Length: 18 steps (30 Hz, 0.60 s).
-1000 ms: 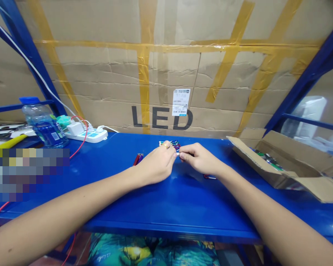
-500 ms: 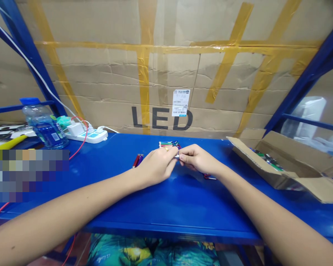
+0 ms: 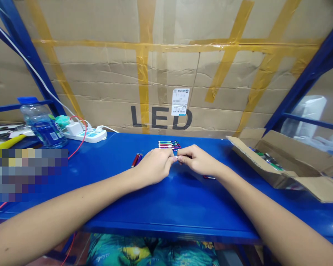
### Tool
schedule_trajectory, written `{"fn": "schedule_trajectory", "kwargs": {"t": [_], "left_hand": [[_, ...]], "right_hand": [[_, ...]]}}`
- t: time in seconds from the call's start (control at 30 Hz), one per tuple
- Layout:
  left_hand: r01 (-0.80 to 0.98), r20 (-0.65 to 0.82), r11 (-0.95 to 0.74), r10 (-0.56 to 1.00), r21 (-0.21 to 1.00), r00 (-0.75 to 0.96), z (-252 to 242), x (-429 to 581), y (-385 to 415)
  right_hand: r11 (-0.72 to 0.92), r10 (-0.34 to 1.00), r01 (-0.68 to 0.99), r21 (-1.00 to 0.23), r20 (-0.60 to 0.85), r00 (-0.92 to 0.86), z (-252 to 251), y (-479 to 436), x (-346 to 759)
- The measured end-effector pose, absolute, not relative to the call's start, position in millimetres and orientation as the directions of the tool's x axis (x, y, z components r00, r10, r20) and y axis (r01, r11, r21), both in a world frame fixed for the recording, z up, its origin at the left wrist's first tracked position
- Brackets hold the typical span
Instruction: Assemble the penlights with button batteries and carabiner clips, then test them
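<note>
My left hand [image 3: 157, 165] and my right hand [image 3: 197, 159] meet over the middle of the table, fingertips pinched close together. Between them shows the small silver end of a slim pen-like piece [image 3: 176, 157]; the rest of it is hidden by my fingers. Just behind my hands lies a row of several thin coloured pens [image 3: 165, 145], side by side. A red barrel and a purple barrel [image 3: 139, 159] lie left of my left hand. Partly covered by my right wrist is a small red and silver piece [image 3: 209, 177].
An open cardboard box [image 3: 283, 181] with green and dark pen-like pieces stands at the right. At the left are a blue-capped bottle [image 3: 46, 127], a white power strip [image 3: 93, 136] and a red cable [image 3: 81, 142]. A large carton [image 3: 108, 81] stands behind the blue table [image 3: 177, 207].
My hands stay together, with slight shifts of the fingers; less of the silver end shows. The view has moved very slightly.
</note>
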State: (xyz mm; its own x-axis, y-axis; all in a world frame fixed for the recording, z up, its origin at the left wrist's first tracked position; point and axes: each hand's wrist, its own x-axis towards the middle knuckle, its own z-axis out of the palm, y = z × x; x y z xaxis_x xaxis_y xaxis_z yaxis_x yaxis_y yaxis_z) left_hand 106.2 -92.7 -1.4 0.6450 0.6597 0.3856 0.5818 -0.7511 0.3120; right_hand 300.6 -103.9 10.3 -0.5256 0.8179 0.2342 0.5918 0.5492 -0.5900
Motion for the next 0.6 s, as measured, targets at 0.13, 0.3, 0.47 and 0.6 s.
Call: {"fn": "schedule_trajectory", "kwargs": {"t": [0.13, 0.3, 0.47, 0.6], "left_hand": [[0.528, 0.426, -0.803, 0.594, 0.276, 0.682, -0.5, 103.7, -92.4], [0.477, 0.477, -0.843, 0.534, 0.246, 0.698, -3.6, 103.2, -89.6], [0.520, 0.480, -0.847, 0.505, 0.114, 0.717, -4.8, 102.6, -89.0], [0.551, 0.445, -0.834, 0.499, 0.015, 0.744, -3.3, 102.5, -89.5]], "right_hand": [[0.475, 0.839, 0.536, -0.698, 0.176, -0.514, 8.6, -104.1, 301.4], [0.409, 0.857, 0.478, -0.778, 0.148, -0.493, 8.3, -104.9, 300.9], [0.324, 0.862, 0.378, -0.867, 0.106, -0.496, 3.6, -100.5, 302.9], [0.295, 0.849, 0.319, -0.901, 0.094, -0.520, 0.4, -97.7, 302.2]]}}
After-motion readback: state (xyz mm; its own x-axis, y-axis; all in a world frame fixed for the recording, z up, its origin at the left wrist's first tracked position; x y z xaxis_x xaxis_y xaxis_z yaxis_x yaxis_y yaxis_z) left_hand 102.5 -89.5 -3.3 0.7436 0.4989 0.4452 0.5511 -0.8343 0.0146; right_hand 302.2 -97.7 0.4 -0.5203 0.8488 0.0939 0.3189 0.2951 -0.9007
